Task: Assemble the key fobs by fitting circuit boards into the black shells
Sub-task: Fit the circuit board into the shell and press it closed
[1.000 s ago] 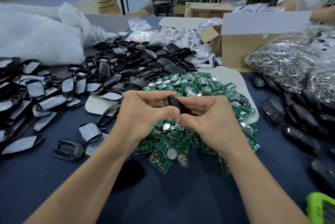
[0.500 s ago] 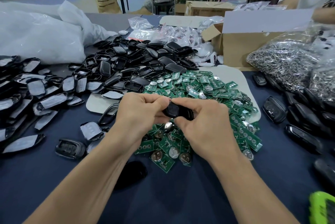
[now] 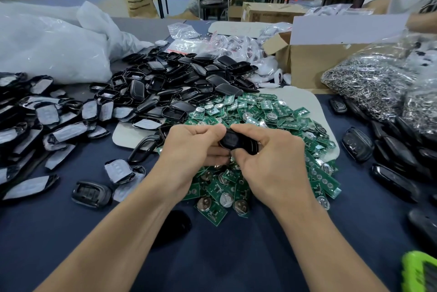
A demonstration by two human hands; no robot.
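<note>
Hands meet on a black fob (image 3: 238, 142), held just above the near part of the heap of green boards (image 3: 260, 112). The left hand (image 3: 191, 147) curls its fingers round the fob's left end, thumb on top. The right hand (image 3: 272, 157) pinches the right end, fingers bent over it. Loose black shells (image 3: 177, 81) are heaped beyond the boards, to the left. Closed fobs (image 3: 357, 144) lie on the blue surface (image 3: 236, 256) at right, near a bag of metal rings (image 3: 369, 88).
</note>
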